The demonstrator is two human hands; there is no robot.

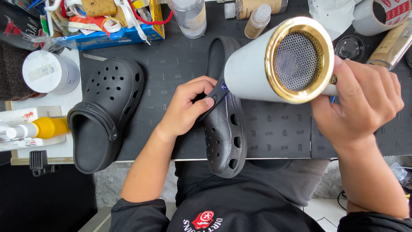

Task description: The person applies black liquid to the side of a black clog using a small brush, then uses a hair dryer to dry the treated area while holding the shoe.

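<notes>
My left hand (pixel 186 107) grips a black clog (pixel 225 133) by its heel strap, holding it on its side over the dark mat (pixel 171 64). My right hand (pixel 356 103) holds a white hair dryer (pixel 274 64) with a gold rim and mesh end, its body pointing down at the clog. A second black clog (pixel 105 111) lies flat on the mat's left edge, untouched.
A white tub (pixel 49 71) and a yellow-capped squeeze bottle (pixel 40 128) sit at the left. A blue box of supplies (pixel 107 21), bottles (pixel 257 19), a tape roll (pixel 382 15) and a dark lid (pixel 349 47) line the far side. Table edge runs near me.
</notes>
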